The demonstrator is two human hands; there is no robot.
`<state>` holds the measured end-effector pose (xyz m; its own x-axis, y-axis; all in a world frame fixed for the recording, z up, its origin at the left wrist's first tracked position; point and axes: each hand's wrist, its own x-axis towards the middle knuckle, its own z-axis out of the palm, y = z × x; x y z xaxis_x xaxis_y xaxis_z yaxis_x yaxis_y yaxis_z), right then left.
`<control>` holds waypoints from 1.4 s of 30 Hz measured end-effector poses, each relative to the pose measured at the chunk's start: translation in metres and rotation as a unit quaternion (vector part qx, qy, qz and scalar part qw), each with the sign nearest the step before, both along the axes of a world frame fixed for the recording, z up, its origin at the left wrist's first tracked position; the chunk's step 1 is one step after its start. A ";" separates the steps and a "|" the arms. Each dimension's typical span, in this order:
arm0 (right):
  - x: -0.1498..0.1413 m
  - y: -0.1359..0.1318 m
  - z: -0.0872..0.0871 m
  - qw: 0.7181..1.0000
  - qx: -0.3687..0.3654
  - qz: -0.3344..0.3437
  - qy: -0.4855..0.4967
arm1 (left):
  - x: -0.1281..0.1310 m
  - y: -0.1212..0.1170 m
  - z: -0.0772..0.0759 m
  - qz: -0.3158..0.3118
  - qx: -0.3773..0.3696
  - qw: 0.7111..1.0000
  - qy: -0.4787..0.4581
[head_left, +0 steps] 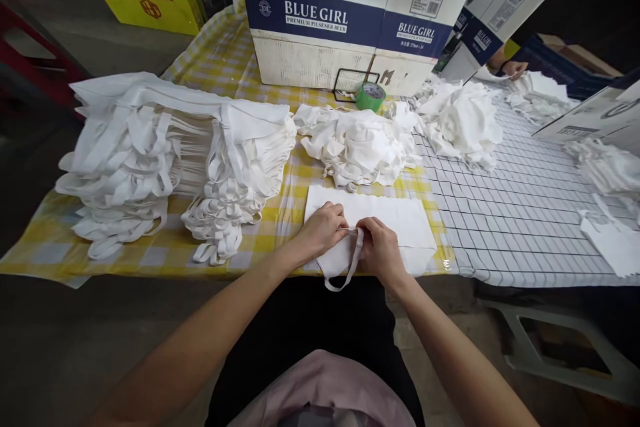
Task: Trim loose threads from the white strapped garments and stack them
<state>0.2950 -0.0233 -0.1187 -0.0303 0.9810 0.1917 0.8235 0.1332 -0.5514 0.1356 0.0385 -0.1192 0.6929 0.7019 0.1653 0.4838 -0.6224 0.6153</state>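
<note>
A white cloth bag (400, 213) lies flat at the table's front edge, its strap handle (354, 261) looping down over the edge. My left hand (326, 230) is closed in a pinch on the bag where the strap meets the cloth. Close beside it, my right hand (383, 250) pinches the same area, fingers curled around the strap's end. A neat tall stack of white bags (185, 107) with dangling handles stands to the left. Just beyond my hands sits a loose crumpled heap of white bags (360, 143).
Beer cartons (320, 53) stand along the back, with a green tape roll (371, 97) in front. More white cloth piles (463, 120) lie on the grid-patterned cloth (500, 227) at right. Another person's hand (514, 69) shows at far right. A plastic stool (565, 340) stands below.
</note>
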 end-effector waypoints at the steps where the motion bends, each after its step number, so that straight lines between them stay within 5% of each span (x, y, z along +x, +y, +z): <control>1: 0.000 0.000 0.000 1.000 0.000 0.001 0.002 | 0.000 0.000 0.000 -0.002 0.000 1.000 0.001; 13: -0.010 0.008 -0.006 0.999 0.024 0.011 0.035 | 0.001 0.002 -0.006 -0.007 0.008 1.000 -0.010; 19: -0.012 -0.005 -0.003 0.979 -0.022 -0.050 0.195 | 0.001 0.001 -0.007 0.001 0.006 1.000 -0.020; 22: -0.013 -0.019 0.001 0.928 -0.137 -0.085 0.336 | -0.001 0.000 -0.007 -0.003 0.005 1.000 -0.028; 25: -0.012 -0.031 0.009 0.823 -0.237 -0.089 0.508 | -0.005 -0.002 -0.008 -0.014 0.001 0.999 -0.037; 28: -0.010 -0.042 0.021 0.724 -0.265 -0.065 0.634 | -0.010 -0.004 -0.010 -0.027 -0.002 0.999 -0.041; 30: -0.011 -0.054 0.027 0.695 -0.264 -0.061 0.666 | -0.013 -0.005 -0.011 -0.035 -0.004 0.999 -0.037; 34: -0.022 -0.096 0.022 0.745 -0.221 -0.087 0.623 | -0.017 -0.006 -0.010 -0.050 -0.010 0.998 -0.025; 42: -0.037 -0.186 -0.033 0.831 -0.241 -0.014 0.501 | -0.026 -0.004 0.014 -0.070 -0.097 0.992 -0.026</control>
